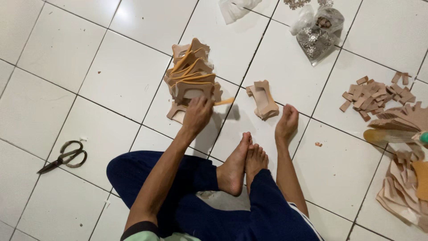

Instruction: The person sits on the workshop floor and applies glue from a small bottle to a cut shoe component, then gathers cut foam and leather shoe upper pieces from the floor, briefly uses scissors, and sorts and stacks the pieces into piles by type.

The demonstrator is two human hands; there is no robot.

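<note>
I sit cross-legged on a white tiled floor (pixel 58 53), bare feet together in front of me. My left hand (pixel 197 114) reaches forward and grips a tan cut-out piece at the base of a tall pile of tan shaped pieces (pixel 191 73). My right hand (pixel 286 122) rests on the floor with fingers curled, empty, just right of a small stack of the same tan pieces (pixel 263 99).
Black scissors (pixel 63 156) lie on the floor at my left. Small tan strips (pixel 372 93) are scattered at the right, above more tan cut-outs (pixel 403 178). A clear plastic bag of small flower-shaped trims (pixel 317 33) lies at the top.
</note>
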